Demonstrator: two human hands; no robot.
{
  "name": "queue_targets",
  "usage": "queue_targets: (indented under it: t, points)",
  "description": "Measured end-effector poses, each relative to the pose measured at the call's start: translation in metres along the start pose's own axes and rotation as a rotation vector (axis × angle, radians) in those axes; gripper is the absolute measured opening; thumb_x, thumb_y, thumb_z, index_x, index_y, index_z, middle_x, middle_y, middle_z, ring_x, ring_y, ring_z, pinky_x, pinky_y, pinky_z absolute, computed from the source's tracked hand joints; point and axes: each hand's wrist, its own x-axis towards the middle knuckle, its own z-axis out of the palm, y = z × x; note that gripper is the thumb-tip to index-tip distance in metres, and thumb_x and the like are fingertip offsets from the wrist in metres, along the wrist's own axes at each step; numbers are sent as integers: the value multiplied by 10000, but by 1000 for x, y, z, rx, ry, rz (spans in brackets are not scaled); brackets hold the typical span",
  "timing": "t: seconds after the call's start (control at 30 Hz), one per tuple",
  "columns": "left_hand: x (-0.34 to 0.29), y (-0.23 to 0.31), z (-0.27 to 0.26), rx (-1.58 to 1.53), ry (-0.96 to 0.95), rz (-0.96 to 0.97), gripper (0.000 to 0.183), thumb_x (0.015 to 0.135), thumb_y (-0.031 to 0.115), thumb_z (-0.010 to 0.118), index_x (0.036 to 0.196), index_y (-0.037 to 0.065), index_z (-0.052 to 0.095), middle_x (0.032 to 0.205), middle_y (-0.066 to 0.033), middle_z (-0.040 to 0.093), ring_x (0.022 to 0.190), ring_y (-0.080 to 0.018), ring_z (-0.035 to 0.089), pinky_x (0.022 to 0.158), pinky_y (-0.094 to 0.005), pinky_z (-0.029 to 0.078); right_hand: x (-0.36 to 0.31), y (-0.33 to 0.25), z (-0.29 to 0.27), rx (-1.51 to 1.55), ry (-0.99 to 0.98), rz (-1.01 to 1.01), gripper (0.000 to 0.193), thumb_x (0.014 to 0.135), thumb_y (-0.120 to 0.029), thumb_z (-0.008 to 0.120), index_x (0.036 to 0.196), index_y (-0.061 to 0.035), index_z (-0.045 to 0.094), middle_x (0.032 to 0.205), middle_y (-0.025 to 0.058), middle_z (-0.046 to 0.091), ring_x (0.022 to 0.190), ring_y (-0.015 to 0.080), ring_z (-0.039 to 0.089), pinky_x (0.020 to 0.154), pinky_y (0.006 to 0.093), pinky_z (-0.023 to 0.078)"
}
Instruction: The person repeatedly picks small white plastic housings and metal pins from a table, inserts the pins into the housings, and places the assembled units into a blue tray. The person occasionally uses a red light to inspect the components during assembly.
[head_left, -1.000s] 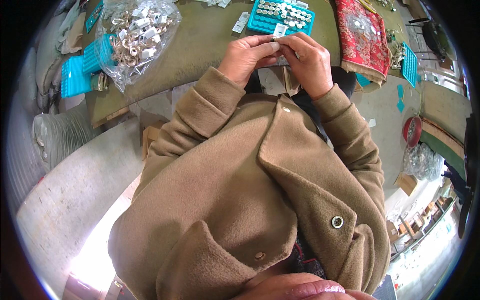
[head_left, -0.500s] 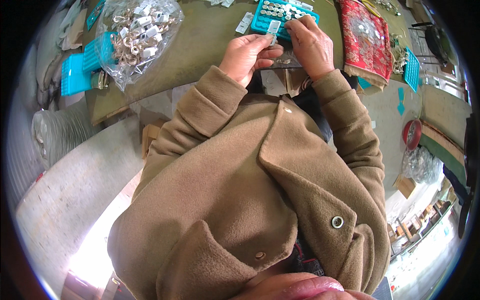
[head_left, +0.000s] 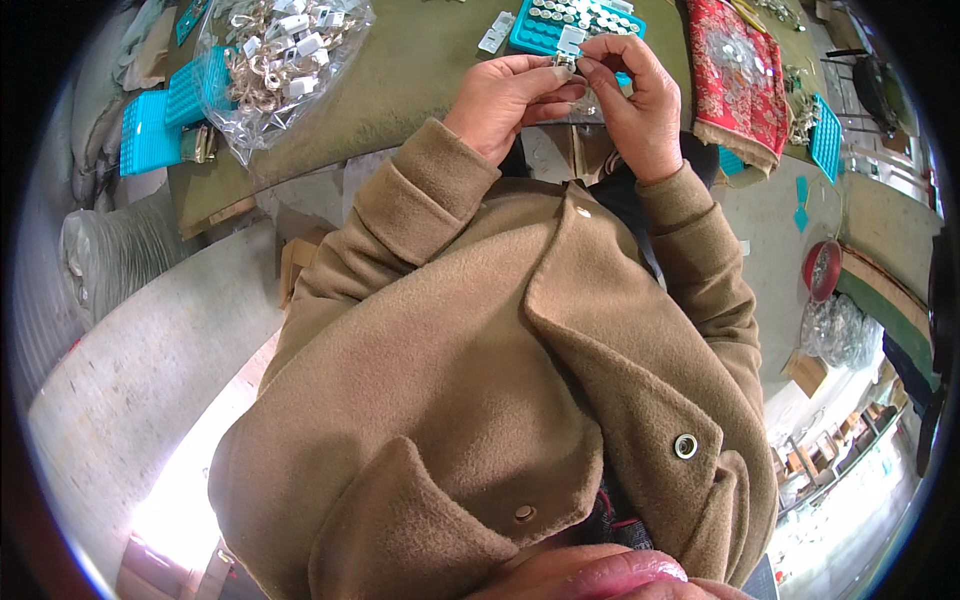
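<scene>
My left hand (head_left: 508, 103) pinches a small white plastic card (head_left: 571, 40) by its lower end, with the card standing up above the fingertips. From the other side my right hand (head_left: 642, 108) closes thumb and forefinger at that same end. A tiny metallic-looking bit shows between both sets of fingertips, too small to make out. Just beyond the hands lies a turquoise tray (head_left: 522, 42) bearing rows of small round white-and-silver pieces (head_left: 570, 14). More white plastic cards (head_left: 496, 33) rest left of the tray.
A clear plastic bag (head_left: 285, 75) of white-tagged, beige coiled pieces sits at the table's left, beside turquoise trays (head_left: 150, 135). Red patterned cloth (head_left: 735, 85) with clear pieces on it hangs over the right edge. Below stands a red round container (head_left: 823, 270).
My right hand has come away from the tray toward my left hand and now meets the card. The left hand and card have shifted slightly right.
</scene>
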Motion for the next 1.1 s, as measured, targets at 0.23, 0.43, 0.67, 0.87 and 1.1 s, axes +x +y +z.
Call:
queue_targets:
  t: [0.23, 0.43, 0.67, 0.87, 1.1]
  points:
    - [-4, -3, 3, -1, -23, 9, 225, 933, 115, 637, 1122, -7, 635, 1017, -78, 690, 911, -129, 682, 758, -210, 567, -4, -2, 3, -380, 72, -303, 178, 810, 49, 660, 962, -36, 626, 897, 88, 661, 841, 243, 654, 755, 315, 519]
    - [-5, -10, 7, 11, 15, 115, 260, 914, 102, 662, 1144, -18, 645, 1017, -82, 689, 898, -136, 680, 767, -223, 572, -7, -2, 7, -311, 122, -285, 202, 776, 45, 638, 936, -76, 625, 872, 79, 645, 825, 293, 618, 745, 356, 502]
    - [-6, -15, 9, 205, 53, 313, 299, 907, 82, 671, 1183, -27, 639, 1053, -113, 692, 933, -178, 691, 788, -257, 585, -6, -2, -4, -46, -50, -9, 181, 800, 29, 674, 936, -62, 597, 853, 52, 621, 808, 191, 617, 738, 290, 491]
    - [-7, -10, 4, 253, -40, 379, 284, 932, 95, 639, 1191, -21, 632, 1049, -112, 693, 927, -180, 694, 773, -259, 587, -1, 2, -10, 572, -91, 377, 349, 900, -47, 667, 1203, -58, 495, 1031, 51, 595, 960, 115, 582, 841, 253, 487]
    - [7, -16, 6, 28, -129, 118, 276, 995, 197, 544, 1189, 14, 616, 1029, -60, 671, 899, -115, 637, 785, -247, 517, -10, -6, -7, 340, -70, 456, 196, 997, -174, 514, 953, -6, 605, 807, 63, 636, 724, 113, 618, 622, 270, 530]
